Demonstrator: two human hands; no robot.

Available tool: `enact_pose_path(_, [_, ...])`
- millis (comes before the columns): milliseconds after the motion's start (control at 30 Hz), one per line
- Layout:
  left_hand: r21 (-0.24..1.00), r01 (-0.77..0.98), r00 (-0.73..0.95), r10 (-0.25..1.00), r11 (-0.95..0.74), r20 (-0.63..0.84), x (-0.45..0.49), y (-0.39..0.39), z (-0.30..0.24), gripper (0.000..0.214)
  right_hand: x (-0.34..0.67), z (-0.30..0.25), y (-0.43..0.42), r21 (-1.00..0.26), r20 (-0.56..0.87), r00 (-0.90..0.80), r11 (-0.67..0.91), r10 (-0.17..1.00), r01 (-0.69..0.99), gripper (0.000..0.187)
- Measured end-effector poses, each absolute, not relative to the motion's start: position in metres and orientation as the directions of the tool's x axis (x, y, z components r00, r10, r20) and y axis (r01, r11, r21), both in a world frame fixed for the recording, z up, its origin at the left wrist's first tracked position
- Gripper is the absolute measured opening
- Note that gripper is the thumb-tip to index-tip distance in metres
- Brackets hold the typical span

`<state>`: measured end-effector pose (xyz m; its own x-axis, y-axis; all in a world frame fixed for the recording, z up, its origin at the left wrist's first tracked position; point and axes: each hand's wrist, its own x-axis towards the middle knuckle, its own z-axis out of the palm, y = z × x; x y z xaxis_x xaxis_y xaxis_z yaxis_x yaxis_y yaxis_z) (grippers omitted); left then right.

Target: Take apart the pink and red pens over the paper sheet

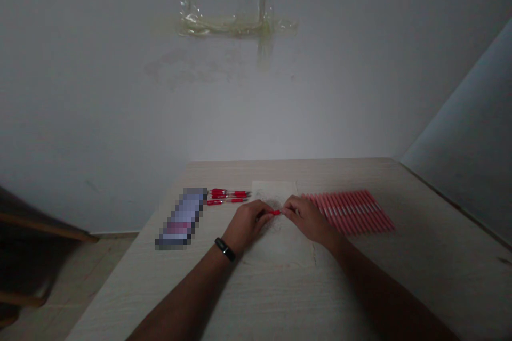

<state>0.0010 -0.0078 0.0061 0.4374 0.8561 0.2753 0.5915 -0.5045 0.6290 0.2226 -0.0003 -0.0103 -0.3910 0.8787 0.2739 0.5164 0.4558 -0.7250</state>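
Over a pale sheet of paper (276, 256) with dark scribble marks, a red pen (275, 212) lies level between my hands. My left hand (250, 224) pinches its left end, and a dark band circles that wrist. The fingertips of my right hand (310, 218) are closed at the pen's other end, hiding it. Several red pens with clear middles (229, 195) lie left of the paper, beyond my left hand. Beside my right hand stretches a neat row of several slim red-pink sticks (352, 213), pens or pencils, partly covered by that hand.
A blurred-out phone-like slab (182, 218) lies toward the left edge of the light wooden table (256, 298). The table's back edge meets a grey wall (340, 90) with yellowed tape (224, 29) on it. Dark wooden furniture (40, 224) stands at the lower left.
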Motion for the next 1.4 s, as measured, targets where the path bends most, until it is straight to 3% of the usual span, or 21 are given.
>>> enact_pose_path(167, [0.627, 0.607, 0.421, 0.867, -0.488, 0.267, 0.002, -0.008, 0.007, 0.022, 0.221, -0.008, -0.002, -0.785, 0.271, -0.384, 0.434, 0.883, 0.443, 0.004])
enact_pose_path(367, [0.607, 0.609, 0.437, 0.855, -0.51, 0.28, 0.0, -0.007, 0.007, 0.022, 0.224, -0.006, 0.0, -0.774, 0.304, -0.334, 0.436, 0.892, 0.46, 0.007])
enact_pose_path(600, [0.595, 0.645, 0.414, 0.874, -0.479, 0.255, 0.0, -0.006, 0.006, 0.02, 0.235, -0.008, 0.004, -0.799, 0.233, -0.284, 0.35, 0.93, 0.489, 0.007])
enact_pose_path(833, [0.578, 0.66, 0.407, 0.875, -0.48, 0.262, -0.001, -0.005, 0.002, 0.017, 0.236, -0.014, 0.006, -0.779, 0.266, -0.314, 0.395, 0.911, 0.487, 0.008])
enact_pose_path(967, [0.576, 0.66, 0.406, 0.874, -0.483, 0.268, -0.001, -0.005, 0.0, 0.018, 0.242, -0.016, 0.009, -0.777, 0.215, -0.278, 0.336, 0.936, 0.533, 0.01])
enact_pose_path(1400, [0.561, 0.678, 0.425, 0.876, -0.476, 0.23, -0.001, -0.006, -0.001, 0.018, 0.249, -0.01, 0.013, -0.509, 0.216, -0.397, 0.45, 0.892, 0.734, 0.024])
